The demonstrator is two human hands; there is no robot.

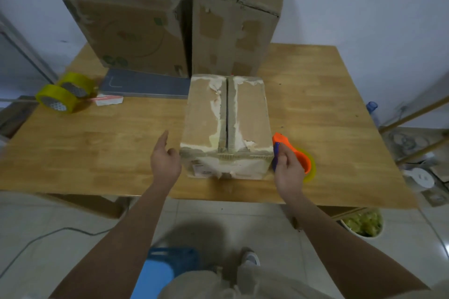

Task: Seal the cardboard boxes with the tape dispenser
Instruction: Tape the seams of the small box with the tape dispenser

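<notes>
gripping tape dispenser (295,156) in right hand (289,170), left hand (165,160) apart, empty; steady box (227,126) between hands, start tape at near seam.

A small box (226,126) sits on the counter (315,109) near its front edge, with two larger boxes (136,29) (235,19) standing side by side behind it. Two tape rolls (66,94) lie at the counter's far left, a flat slab (145,86) between them and the small box. The tape dispenser (295,155) lies just right of the small box, the left hand (165,160) just left of it.
</notes>
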